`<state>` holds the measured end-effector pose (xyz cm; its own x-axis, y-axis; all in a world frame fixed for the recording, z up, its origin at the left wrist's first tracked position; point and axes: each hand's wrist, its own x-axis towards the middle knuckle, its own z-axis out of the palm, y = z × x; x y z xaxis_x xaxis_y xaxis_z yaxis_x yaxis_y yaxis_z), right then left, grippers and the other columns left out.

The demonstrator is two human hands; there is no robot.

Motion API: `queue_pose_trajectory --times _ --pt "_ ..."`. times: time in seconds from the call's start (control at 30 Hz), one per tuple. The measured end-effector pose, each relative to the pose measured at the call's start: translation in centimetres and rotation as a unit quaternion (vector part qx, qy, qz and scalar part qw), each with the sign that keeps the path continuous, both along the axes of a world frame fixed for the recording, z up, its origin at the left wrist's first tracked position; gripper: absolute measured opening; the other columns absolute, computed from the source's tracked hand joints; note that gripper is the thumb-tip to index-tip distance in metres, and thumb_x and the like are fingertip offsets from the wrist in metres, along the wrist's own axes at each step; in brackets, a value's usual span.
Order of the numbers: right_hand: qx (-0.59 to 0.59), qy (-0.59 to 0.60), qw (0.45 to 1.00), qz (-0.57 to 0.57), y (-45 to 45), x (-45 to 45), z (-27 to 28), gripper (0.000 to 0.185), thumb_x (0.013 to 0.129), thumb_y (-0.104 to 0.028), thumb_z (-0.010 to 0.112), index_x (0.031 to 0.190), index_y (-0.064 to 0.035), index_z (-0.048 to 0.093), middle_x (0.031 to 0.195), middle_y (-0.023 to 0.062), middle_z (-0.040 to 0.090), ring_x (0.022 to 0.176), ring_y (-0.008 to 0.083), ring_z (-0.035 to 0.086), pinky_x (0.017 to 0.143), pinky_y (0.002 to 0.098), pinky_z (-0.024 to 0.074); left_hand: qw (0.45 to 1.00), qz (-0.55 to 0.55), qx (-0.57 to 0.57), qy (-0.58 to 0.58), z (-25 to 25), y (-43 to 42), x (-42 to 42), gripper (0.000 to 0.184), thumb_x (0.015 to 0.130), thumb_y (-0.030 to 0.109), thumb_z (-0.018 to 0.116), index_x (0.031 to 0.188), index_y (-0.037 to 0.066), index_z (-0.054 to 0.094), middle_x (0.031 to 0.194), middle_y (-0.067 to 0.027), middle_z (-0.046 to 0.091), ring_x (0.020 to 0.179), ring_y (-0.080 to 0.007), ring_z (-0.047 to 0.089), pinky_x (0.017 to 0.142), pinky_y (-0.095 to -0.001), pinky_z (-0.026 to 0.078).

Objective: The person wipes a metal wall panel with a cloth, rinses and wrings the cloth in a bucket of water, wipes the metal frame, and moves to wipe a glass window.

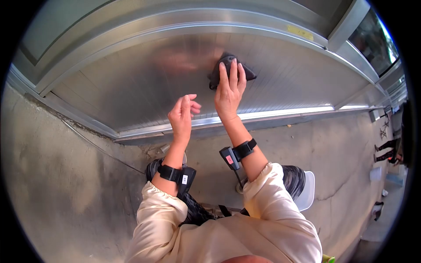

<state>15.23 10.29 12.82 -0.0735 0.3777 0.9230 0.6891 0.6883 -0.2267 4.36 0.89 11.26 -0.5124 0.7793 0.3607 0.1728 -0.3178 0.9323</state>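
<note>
My right hand point(229, 93) presses a dark, bunched cloth point(248, 73) flat against an upright metal panel point(289, 74). The fingers lie stretched over the cloth, which sticks out on both sides of them. To the left and lower down, my left hand point(180, 115) hangs in front of the panel with nothing in it. Its fingers are loosely bent and apart, some slightly blurred. Both hands are reflected faintly in the shiny surface.
A metal frame point(258, 115) borders the panel's bottom. A thin cable point(98, 148) runs along the concrete floor point(74, 193) at left. Beside my right knee sits a white plastic tub point(308, 193). At far right are a bucket point(375, 174) and another person's legs point(387, 150).
</note>
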Motion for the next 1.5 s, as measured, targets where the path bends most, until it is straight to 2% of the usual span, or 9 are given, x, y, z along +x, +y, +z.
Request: queue_pose_trajectory --times 0.17,0.27,0.37,0.5,0.63,0.83,1.07,1.3,1.5 --pt "0.081 -0.079 0.993 0.031 -1.1 -1.9 7.0 0.051 0.072 -0.004 0.055 0.119 -0.0222 0.054 0.134 -0.0002 0.043 0.122 0.0239 0.037 0.096 0.0439 0.0271 0.999 0.012 0.030 -0.026 0.0 0.5 0.1 0.038 0.098 0.029 0.039 0.096 -0.002 0.060 0.068 -0.0050 0.061 0.057 -0.0076 0.055 0.051 -0.0188 0.041" --pt "0.086 -0.067 0.994 -0.002 0.4 0.1 6.4 0.049 0.073 -0.004 0.055 0.119 -0.0222 0.054 0.133 0.0009 0.044 0.121 0.0239 0.039 0.096 0.0410 0.0296 0.999 0.012 0.016 -0.043 0.0 0.5 0.1 0.036 0.097 0.027 0.040 0.095 -0.001 0.061 0.069 -0.0041 0.061 0.058 -0.0078 0.055 0.053 -0.0202 0.040" --pt "0.063 0.045 0.996 -0.053 2.8 4.2 6.0 0.051 0.074 0.006 0.050 0.121 -0.0131 0.051 0.133 0.0107 0.043 0.121 0.0313 0.037 0.095 0.0418 0.0335 0.999 0.009 0.015 -0.032 0.3 0.4 0.2 0.035 0.097 0.027 0.040 0.096 -0.001 0.061 0.069 -0.0039 0.062 0.059 -0.0080 0.055 0.053 -0.0204 0.040" --pt "0.018 0.182 0.981 -0.068 3.8 6.1 6.6 0.051 0.077 0.009 0.045 0.125 -0.0085 0.047 0.134 0.0143 0.041 0.122 0.0361 0.035 0.099 0.0420 0.0329 1.000 0.004 0.014 -0.018 0.2 0.3 0.3 0.038 0.097 0.030 0.039 0.096 -0.001 0.061 0.069 -0.0046 0.061 0.058 -0.0081 0.055 0.052 -0.0194 0.040" --pt "0.054 -0.019 0.997 -0.043 1.8 3.8 5.6 0.056 0.070 0.007 0.053 0.122 -0.0146 0.053 0.132 0.0096 0.045 0.121 0.0308 0.039 0.097 0.0422 0.0339 1.000 -0.001 0.009 -0.010 -0.3 0.8 0.5 0.037 0.097 0.029 0.039 0.096 0.000 0.062 0.070 -0.0046 0.061 0.058 -0.0080 0.055 0.052 -0.0195 0.040" --pt "0.002 0.169 0.983 -0.076 4.0 7.0 6.4 0.056 0.074 0.013 0.044 0.125 -0.0087 0.048 0.135 0.0125 0.041 0.118 0.0340 0.038 0.097 0.0384 0.0344 1.000 -0.003 0.006 -0.016 0.2 0.4 0.8 0.035 0.096 0.029 0.042 0.095 0.001 0.062 0.068 -0.0035 0.062 0.059 -0.0074 0.055 0.053 -0.0202 0.041" --pt "0.025 -0.002 0.999 -0.027 1.4 3.6 5.7 0.058 0.069 0.011 0.050 0.122 -0.0105 0.053 0.135 0.0099 0.043 0.110 0.0302 0.041 0.092 0.0350 0.0402 1.000 -0.015 0.007 -0.005 -0.5 1.2 0.8 0.034 0.097 0.027 0.041 0.095 0.000 0.062 0.069 -0.0034 0.062 0.059 -0.0081 0.056 0.053 -0.0203 0.041" --pt "-0.016 0.149 0.981 -0.125 4.8 8.5 6.2 0.066 0.069 0.016 0.044 0.129 -0.0110 0.046 0.137 0.0090 0.040 0.109 0.0323 0.041 0.092 0.0344 0.0416 1.000 -0.013 0.004 -0.008 -0.5 1.0 0.7 0.037 0.097 0.029 0.040 0.097 0.000 0.061 0.070 -0.0043 0.061 0.059 -0.0077 0.055 0.052 -0.0192 0.040" --pt "-0.026 0.062 0.992 -0.107 3.6 7.4 5.7 0.066 0.067 0.014 0.047 0.129 -0.0102 0.045 0.138 0.0087 0.040 0.109 0.0315 0.041 0.091 0.0339 0.0422 1.000 -0.022 -0.004 -0.009 -0.6 1.3 0.9 0.036 0.096 0.029 0.041 0.096 0.000 0.062 0.069 -0.0036 0.062 0.059 -0.0076 0.055 0.053 -0.0200 0.040"
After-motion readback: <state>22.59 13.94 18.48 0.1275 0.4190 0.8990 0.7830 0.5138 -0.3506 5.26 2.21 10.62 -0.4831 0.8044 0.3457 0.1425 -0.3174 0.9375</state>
